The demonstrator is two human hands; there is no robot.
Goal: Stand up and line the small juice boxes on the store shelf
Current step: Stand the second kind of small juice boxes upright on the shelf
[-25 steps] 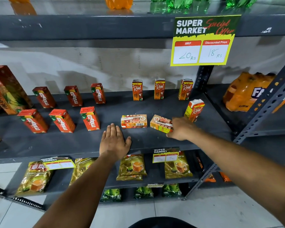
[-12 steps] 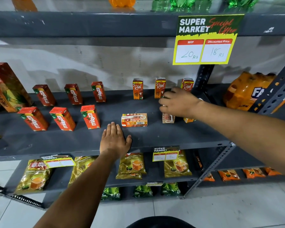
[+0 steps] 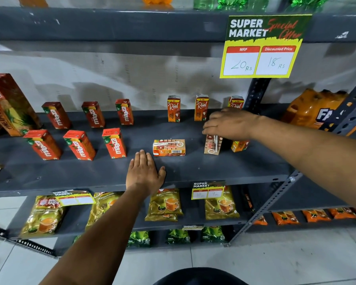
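On the grey middle shelf (image 3: 193, 171) my right hand (image 3: 228, 123) grips the top of a small orange Real juice box (image 3: 212, 145) that stands upright, its straw side facing me. Another small Real box (image 3: 169, 147) lies flat on its side to the left of it. My left hand (image 3: 144, 173) rests flat, fingers together, on the shelf's front part just below that lying box. Three Real boxes stand along the back (image 3: 173, 109), (image 3: 201, 108), (image 3: 236, 102), and one more (image 3: 239, 146) stands partly hidden under my right wrist.
Two rows of red Maaza boxes (image 3: 113, 143) stand at the left, beside a tall Real pineapple carton (image 3: 10, 103). An orange bottle pack (image 3: 312, 108) sits right of the upright post (image 3: 256, 93). A price sign (image 3: 263, 46) hangs from the upper shelf. Tea pouches (image 3: 164, 204) fill the shelf below.
My right hand picked up the box that lay at the front right, carried it back and stood it upright. The left hand stayed flat on the shelf.
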